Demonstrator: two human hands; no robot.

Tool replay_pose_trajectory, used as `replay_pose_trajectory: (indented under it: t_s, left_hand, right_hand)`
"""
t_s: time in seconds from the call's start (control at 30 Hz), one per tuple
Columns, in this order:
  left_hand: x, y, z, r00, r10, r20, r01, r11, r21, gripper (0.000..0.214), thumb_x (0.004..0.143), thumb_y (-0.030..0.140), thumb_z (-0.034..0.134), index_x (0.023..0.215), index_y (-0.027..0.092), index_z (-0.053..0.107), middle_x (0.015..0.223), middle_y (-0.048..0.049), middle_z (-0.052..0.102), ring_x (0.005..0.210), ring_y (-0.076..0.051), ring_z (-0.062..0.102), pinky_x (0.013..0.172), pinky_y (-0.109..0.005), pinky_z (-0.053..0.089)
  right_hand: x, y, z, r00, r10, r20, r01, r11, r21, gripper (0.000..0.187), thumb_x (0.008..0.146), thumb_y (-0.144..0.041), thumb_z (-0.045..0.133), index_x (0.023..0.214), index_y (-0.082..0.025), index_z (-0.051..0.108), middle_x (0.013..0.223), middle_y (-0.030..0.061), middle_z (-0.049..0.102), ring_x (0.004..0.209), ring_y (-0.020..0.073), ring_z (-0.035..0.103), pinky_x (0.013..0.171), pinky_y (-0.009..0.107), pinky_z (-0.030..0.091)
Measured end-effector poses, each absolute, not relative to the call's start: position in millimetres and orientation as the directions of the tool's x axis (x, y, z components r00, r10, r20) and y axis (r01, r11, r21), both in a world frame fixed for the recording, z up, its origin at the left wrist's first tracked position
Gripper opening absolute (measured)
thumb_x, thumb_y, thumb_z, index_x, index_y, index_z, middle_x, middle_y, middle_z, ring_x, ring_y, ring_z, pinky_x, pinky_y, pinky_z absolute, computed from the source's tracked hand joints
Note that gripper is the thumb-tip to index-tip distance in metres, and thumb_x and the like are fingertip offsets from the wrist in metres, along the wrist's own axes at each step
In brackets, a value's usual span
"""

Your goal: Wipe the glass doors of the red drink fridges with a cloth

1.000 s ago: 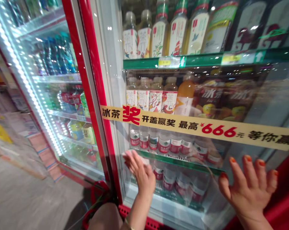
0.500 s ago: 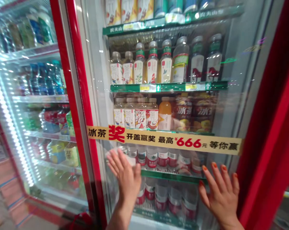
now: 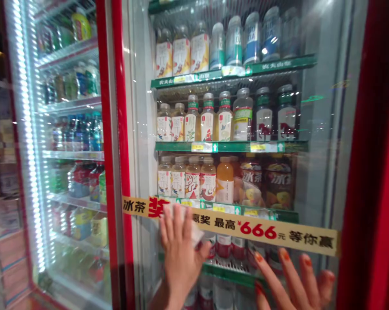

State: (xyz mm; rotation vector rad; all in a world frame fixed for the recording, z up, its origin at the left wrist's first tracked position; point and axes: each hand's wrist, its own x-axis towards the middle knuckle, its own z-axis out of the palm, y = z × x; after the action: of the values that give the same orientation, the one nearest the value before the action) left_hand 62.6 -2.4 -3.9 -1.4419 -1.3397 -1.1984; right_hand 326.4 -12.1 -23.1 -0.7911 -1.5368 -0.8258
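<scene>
Shop drinks cooler (image 3: pixel 121 129) fills most of the frame, glass door (image 3: pixel 326 137) in front, yellow strip (image 3: pixel 259 228) across the lower part. Right hand (image 3: pixel 294 282), lower right: fingers spread, nothing visible in it. Left hand (image 3: pixel 180 258), nearly flat, just moved up over the strip, so its white cloth (image 3: pixel 197 234), lower middle, now covers some lettering.

I find a shop: glass-fronted drinks cooler (image 3: pixel 121 142), bottles (image 3: pixel 225 183) ranked in rows, price tags (image 3: pixel 199 147) along shelf edges (image 3: pixel 235 147).
</scene>
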Motion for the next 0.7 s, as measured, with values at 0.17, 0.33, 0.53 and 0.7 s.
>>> replay_pose_trajectory:
  t_s: [0.17, 0.33, 0.53, 0.7]
  left_hand:
    - [18, -13, -22, 0.411, 0.175, 0.895, 0.908, -0.173, -0.383, 0.090, 0.094, 0.084, 0.052, 0.170, 0.037, 0.040, 0.175, 0.0011, 0.048, 0.175, -0.026, 0.015, 0.144, -0.046, 0.008]
    - [-46, -5, 20, -0.130, 0.213, 0.968, 0.991, 0.049, 0.123, 0.087, 0.107, 0.058, 0.041, 0.177, 0.019, 0.007, 0.188, -0.0137, 0.005, 0.175, -0.035, 0.001, 0.142, -0.065, 0.013]
    - [4, -6, -20, 0.377, 0.221, 0.899, 0.925, -0.146, -0.352, 0.108, 0.082, 0.100, 0.043, 0.171, 0.040, 0.036, 0.181, 0.0035, 0.037, 0.175, -0.029, 0.009, 0.145, -0.050, 0.007]
    - [-39, -9, 22, 0.022, 0.275, 0.961, 0.999, -0.029, -0.015, 0.084, 0.103, 0.068, 0.044, 0.176, 0.033, 0.020, 0.186, -0.0050, 0.021, 0.175, -0.035, 0.010, 0.141, -0.069, 0.014]
  right_hand:
    - [308, 3, 57, -0.314, 0.006, 0.949, 0.848, 0.451, 0.278, 0.077, 0.100, -0.047, 0.064, 0.172, -0.040, 0.036, 0.173, -0.0035, 0.049, 0.170, 0.0336, 0.027, 0.141, 0.064, 0.005]
    - [309, 26, 54, -0.418, -0.040, 0.908, 0.832, 0.385, 0.400, 0.068, 0.101, -0.039, 0.059, 0.168, -0.035, 0.045, 0.162, -0.0014, 0.062, 0.158, 0.0296, 0.050, 0.140, 0.058, 0.015]
    - [310, 30, 48, -0.407, -0.107, 0.907, 0.802, 0.433, 0.411, 0.069, 0.102, -0.034, 0.058, 0.170, -0.026, 0.044, 0.166, 0.0044, 0.058, 0.171, 0.0267, 0.025, 0.141, 0.055, 0.013]
    - [305, 27, 52, -0.392, -0.083, 0.916, 0.792, 0.476, 0.382, 0.066, 0.106, -0.041, 0.055, 0.170, -0.030, 0.041, 0.161, 0.0002, 0.063, 0.172, 0.0220, 0.023, 0.142, 0.051, 0.011]
